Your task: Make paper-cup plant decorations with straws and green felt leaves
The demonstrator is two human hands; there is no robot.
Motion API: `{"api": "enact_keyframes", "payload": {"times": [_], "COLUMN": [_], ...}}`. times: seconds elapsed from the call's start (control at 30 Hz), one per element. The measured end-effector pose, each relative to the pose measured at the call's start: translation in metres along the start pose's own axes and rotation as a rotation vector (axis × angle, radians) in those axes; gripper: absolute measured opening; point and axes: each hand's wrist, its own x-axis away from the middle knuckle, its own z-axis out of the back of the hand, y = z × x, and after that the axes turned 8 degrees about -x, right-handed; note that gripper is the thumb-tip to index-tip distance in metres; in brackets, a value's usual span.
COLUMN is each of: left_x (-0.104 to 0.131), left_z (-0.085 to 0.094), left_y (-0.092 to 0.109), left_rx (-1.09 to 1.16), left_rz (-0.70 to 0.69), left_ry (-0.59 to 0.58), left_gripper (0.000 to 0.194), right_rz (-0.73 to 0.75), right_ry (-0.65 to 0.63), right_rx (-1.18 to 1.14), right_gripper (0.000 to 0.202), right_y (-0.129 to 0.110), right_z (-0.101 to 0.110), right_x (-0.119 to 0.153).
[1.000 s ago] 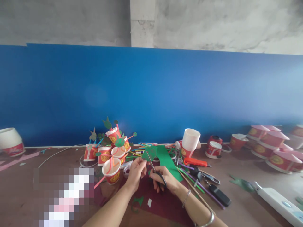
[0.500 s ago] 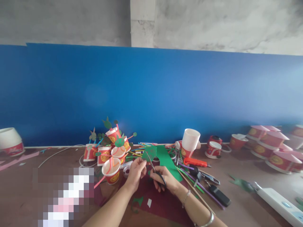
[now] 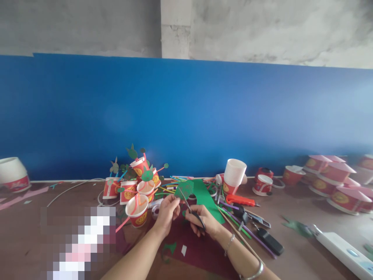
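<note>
My left hand (image 3: pixel 169 212) pinches the lower edge of a piece of green paper (image 3: pixel 185 189) between thumb and fingers. Black-handled scissors (image 3: pixel 198 219) sit in my right hand (image 3: pixel 202 221), their blades pointing up and left across the green paper. Behind the scissors lies a larger green sheet (image 3: pixel 206 198). Below my hands a dark red sheet (image 3: pixel 192 249) covers the tabletop, with green paper scraps (image 3: pixel 170 248) and a small white scrap (image 3: pixel 183 250) on it. A roll of tape (image 3: pixel 155 211) is just left of my left hand.
Red-and-white paper cups (image 3: pixel 136 210) with straws and green cutouts cluster at left. A stack of white cups (image 3: pixel 234 173), an orange utility knife (image 3: pixel 241 200), keys with a black fob (image 3: pixel 270 240) and straws lie right. A white glue gun (image 3: pixel 340 249) and pink-topped cups (image 3: pixel 348 198) are farther right.
Hardly anything differs. The hands, scissors and green paper stay in nearly the same place, with only a slight shift of my right hand.
</note>
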Motion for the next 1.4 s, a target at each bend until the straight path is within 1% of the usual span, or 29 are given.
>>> {"api": "enact_keyframes", "payload": {"times": [0.13,0.33,0.7,0.9,1.17,1.4], "left_x": [-0.0005,-0.0016,-0.0016,-0.0010,-0.0011,-0.0008], "left_z": [-0.0003,0.0004,0.0011,0.0007,0.0008,0.0009], "left_y": [0.0004,-0.0021,-0.0010,-0.0001,-0.0008,-0.0001], "left_rx": [0.018,0.024,0.026,0.008,0.017,0.037], "left_rz": [-0.001,-0.018,0.008,0.020,0.030,0.030], "left_ry": [0.000,-0.008,0.005,-0.049,-0.041,-0.057], "left_gripper": [0.028,0.026,0.029,0.029,0.030,0.029], "right_rz": [-0.005,-0.010,-0.024,-0.007,-0.016,-0.015], "right_ry": [-0.012,-0.026,-0.027,-0.033,-0.021,-0.020], "right_rx": [0.001,-0.009,0.008,-0.016,0.004,0.007], "right_gripper": [0.027,0.028,0.031,0.029,0.029,0.031], "right_y": [0.0010,0.0035,0.0009,0.0004,-0.0022,-0.0013], "right_z": [0.0014,0.0029,0.0015,0.0003,0.0000,-0.0006], "right_x": [-0.0004,-0.0011,-0.0007,0.0000,0.0010,0.0003]}}
